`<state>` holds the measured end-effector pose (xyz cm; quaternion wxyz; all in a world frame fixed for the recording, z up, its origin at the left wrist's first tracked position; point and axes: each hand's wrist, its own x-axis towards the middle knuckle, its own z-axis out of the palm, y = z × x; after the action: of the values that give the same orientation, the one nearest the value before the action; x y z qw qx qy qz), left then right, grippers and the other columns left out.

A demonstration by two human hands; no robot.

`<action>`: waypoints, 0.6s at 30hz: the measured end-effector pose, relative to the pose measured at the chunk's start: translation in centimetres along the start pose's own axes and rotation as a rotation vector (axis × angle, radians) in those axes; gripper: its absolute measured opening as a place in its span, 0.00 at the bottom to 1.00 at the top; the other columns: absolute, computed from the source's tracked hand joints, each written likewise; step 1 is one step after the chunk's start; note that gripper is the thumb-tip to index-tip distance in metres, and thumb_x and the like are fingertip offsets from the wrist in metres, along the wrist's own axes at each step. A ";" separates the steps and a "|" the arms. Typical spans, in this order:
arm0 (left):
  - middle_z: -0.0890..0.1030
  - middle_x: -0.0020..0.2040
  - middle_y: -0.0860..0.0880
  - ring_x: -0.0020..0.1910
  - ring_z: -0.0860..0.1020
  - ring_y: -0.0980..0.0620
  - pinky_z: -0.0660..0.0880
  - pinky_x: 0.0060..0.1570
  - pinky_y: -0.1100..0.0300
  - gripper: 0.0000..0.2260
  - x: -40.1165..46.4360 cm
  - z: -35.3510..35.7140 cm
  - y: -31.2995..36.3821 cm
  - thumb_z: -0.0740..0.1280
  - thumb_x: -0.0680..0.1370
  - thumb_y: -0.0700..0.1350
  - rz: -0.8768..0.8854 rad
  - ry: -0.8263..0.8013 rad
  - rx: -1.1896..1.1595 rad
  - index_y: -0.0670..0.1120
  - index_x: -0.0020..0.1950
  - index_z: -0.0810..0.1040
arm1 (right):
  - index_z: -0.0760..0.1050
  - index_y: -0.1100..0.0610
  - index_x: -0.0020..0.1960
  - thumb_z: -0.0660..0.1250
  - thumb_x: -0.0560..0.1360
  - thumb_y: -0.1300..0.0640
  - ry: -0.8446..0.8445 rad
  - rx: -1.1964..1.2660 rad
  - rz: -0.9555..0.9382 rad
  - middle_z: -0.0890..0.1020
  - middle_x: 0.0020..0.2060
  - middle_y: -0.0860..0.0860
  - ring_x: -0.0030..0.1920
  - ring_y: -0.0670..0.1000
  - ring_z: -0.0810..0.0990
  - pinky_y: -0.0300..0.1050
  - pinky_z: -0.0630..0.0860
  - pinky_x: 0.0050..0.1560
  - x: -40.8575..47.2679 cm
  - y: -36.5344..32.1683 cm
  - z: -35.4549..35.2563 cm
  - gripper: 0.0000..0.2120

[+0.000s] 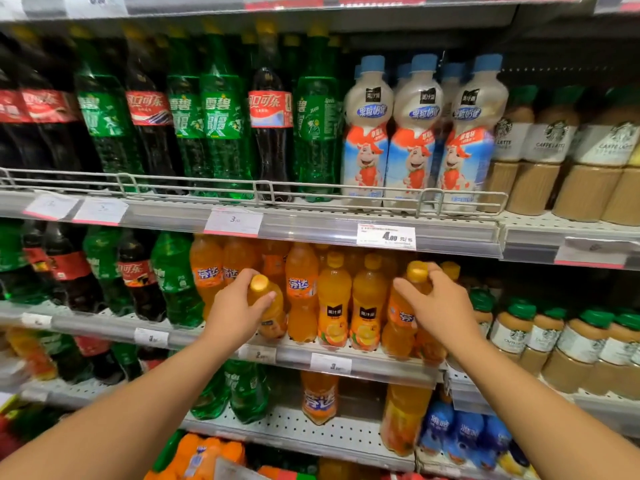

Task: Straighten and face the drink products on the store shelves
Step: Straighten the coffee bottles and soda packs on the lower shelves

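Note:
On the second shelf (363, 367) stands a row of orange drink bottles. My left hand (235, 311) is wrapped around the neck of one orange juice bottle (272, 315) with a yellow cap, at the row's left. My right hand (440, 306) grips the shoulder of an orange Fanta bottle (401, 320) at the row's right end, fingers over its yellow cap. Between my hands two orange juice bottles (334, 306) with black labels stand upright, facing front. More Fanta bottles (207, 271) stand behind and to the left.
The top shelf holds cola and green Sprite bottles (221, 112), white milk drink bottles (412, 133) behind a wire rail (263, 190), and coffee bottles (540, 150). Green-capped coffee bottles (516, 334) stand right of my right hand. Lower shelves carry Sprite, Fanta and blue bottles (464, 434).

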<state>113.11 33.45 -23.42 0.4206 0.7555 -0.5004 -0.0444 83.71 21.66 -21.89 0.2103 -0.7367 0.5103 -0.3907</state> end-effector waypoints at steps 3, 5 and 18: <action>0.78 0.47 0.55 0.48 0.77 0.51 0.74 0.43 0.56 0.11 -0.2 -0.2 0.0 0.69 0.77 0.51 -0.028 0.023 -0.042 0.53 0.57 0.72 | 0.70 0.39 0.49 0.63 0.73 0.35 0.013 -0.045 -0.084 0.79 0.35 0.41 0.33 0.35 0.79 0.37 0.71 0.29 -1.8 -0.2 0.0 0.11; 0.78 0.48 0.53 0.48 0.77 0.50 0.75 0.45 0.55 0.11 -0.3 -0.2 -0.1 0.69 0.77 0.51 -0.037 0.045 -0.054 0.53 0.57 0.73 | 0.69 0.38 0.49 0.63 0.72 0.35 -0.001 -0.065 -0.122 0.79 0.39 0.39 0.37 0.38 0.78 0.35 0.69 0.33 -2.7 -0.8 0.0 0.10; 0.82 0.50 0.49 0.49 0.80 0.46 0.77 0.49 0.50 0.14 0.8 -6.8 -7.7 0.71 0.75 0.52 0.012 -0.019 -0.258 0.50 0.58 0.77 | 0.69 0.35 0.48 0.63 0.71 0.35 0.075 -0.113 -0.322 0.79 0.40 0.32 0.36 0.38 0.78 0.29 0.68 0.33 -9.0 -13.5 3.4 0.08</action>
<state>122.33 37.95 -24.04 0.5095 0.6918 -0.4990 -0.1132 92.77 34.85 -17.65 0.0840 -0.8044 0.4146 -0.4171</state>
